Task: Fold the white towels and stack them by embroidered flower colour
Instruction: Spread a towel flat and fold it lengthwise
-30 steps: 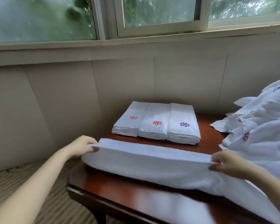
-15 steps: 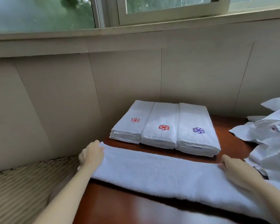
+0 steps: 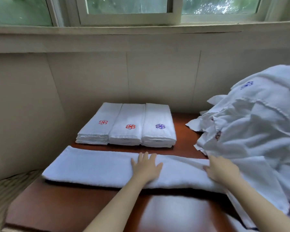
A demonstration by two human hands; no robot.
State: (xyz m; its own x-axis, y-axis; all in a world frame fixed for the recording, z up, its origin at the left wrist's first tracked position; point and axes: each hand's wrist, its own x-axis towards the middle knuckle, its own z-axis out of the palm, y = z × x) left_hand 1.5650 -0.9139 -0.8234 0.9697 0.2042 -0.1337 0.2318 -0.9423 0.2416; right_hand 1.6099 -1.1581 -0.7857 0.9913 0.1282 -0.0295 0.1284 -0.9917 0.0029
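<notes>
Left hand (image 3: 146,168) spread flat, right hand (image 3: 223,169) flat, both pressing the long fluffy folded towel (image 3: 90,166).

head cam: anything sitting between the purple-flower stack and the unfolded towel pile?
Nothing. In the head view, only bare red-brown tabletop separates the purple-flower stack from the unfolded towel pile.

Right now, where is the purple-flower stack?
Head view: the purple stack sits far on the table, rightmost of three, between the middle stack and the loose pile.
</notes>
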